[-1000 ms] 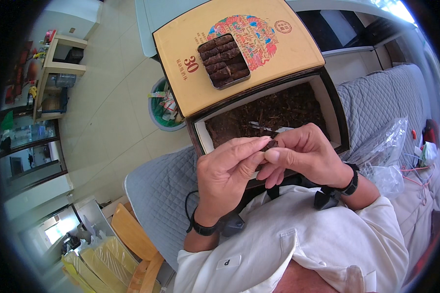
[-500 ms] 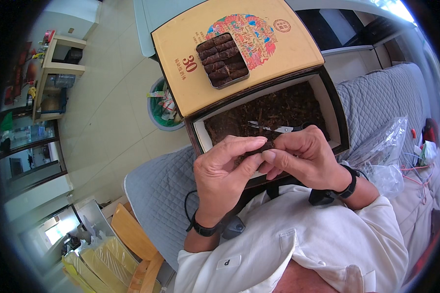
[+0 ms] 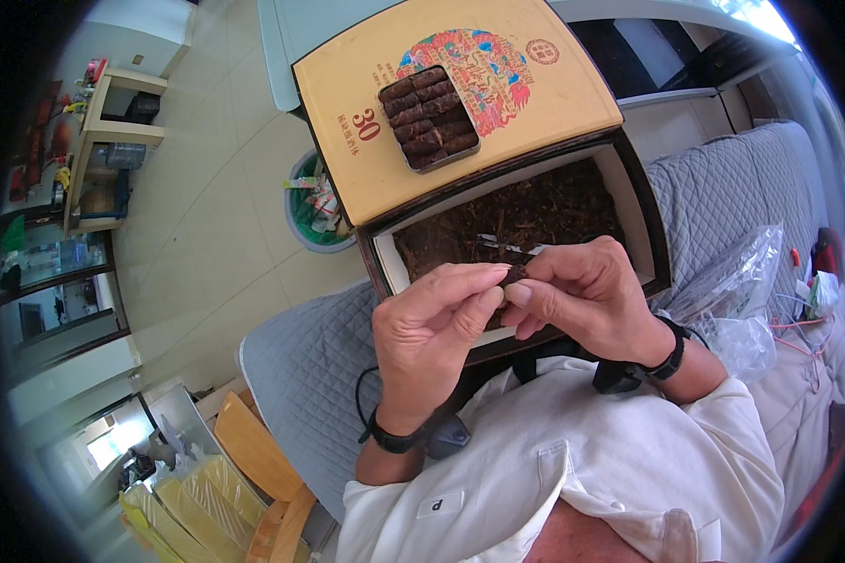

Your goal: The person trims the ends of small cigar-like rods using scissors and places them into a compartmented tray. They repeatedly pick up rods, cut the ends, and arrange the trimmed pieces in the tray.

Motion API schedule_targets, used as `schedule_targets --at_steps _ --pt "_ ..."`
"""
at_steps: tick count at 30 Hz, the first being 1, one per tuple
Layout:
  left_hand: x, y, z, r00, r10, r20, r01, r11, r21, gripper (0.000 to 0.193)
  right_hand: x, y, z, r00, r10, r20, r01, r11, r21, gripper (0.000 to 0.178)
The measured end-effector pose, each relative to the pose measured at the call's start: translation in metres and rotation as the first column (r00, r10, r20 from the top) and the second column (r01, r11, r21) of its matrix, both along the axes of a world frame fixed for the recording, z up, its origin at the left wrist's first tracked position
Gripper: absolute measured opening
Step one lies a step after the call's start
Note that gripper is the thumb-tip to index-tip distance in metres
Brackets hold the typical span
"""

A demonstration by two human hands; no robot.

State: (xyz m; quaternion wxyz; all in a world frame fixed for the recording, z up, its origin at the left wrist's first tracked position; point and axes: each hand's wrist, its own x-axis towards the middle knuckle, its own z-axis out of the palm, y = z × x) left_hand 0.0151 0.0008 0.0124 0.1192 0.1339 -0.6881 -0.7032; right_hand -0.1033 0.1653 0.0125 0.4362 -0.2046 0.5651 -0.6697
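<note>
Between both my hands is a short dark-brown roll (image 3: pixel 514 274) that looks like a small cigar, mostly covered by my fingers. My left hand (image 3: pixel 432 314) pinches its left side with thumb and fingers, and my right hand (image 3: pixel 582 291) pinches the right side, the two thumbs nearly touching. Under them lies an open box (image 3: pixel 650 220) holding loose, shredded brown leaf (image 3: pixel 554 202). A pair of scissors (image 3: pixel 502 244) rests on the leaf, partly hidden by my right hand. Beyond, a metal tin (image 3: pixel 429 167) packed with short dark rolls stands on the box's yellow lid (image 3: pixel 347 84).
A waste bin (image 3: pixel 296 220) with a green liner and litter stands on the tiled floor left of the box. Grey quilted covers (image 3: pixel 723 178) lie at the right, with a clear plastic bag (image 3: pixel 737 300) and thin cords. A wooden chair (image 3: pixel 263 450) is at lower left.
My fingers have shifted slightly on the roll, and more of its dark end shows between them. My right hand has moved up a little and covers more of the scissors.
</note>
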Motion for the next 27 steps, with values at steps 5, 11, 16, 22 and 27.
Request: schedule_targets --at_steps 5,11,16,22,27 --pt "0.001 0.006 -0.005 0.992 0.125 -0.011 -0.122 0.985 0.124 0.020 0.001 0.000 -0.001 0.999 -0.027 -0.031 0.027 1.000 -0.012 0.019" --pt "0.001 0.005 -0.007 0.986 0.168 0.003 -0.165 0.966 0.198 0.020 0.002 -0.001 -0.005 0.997 -0.043 -0.069 0.041 0.999 -0.024 0.019" --pt "0.000 0.004 -0.004 0.996 0.087 0.001 -0.086 0.983 0.161 0.020 -0.002 -0.001 -0.001 0.985 0.000 -0.171 0.015 0.996 0.087 0.019" --pt "0.000 0.004 -0.007 0.997 0.073 -0.036 -0.066 0.985 0.160 0.023 0.001 -0.001 -0.005 0.977 -0.024 -0.212 0.030 0.999 0.027 0.018" --pt "-0.001 0.004 -0.006 0.998 0.054 -0.030 -0.051 0.992 0.115 0.026 -0.003 0.001 0.002 0.981 0.046 -0.188 -0.044 0.999 0.013 0.017"
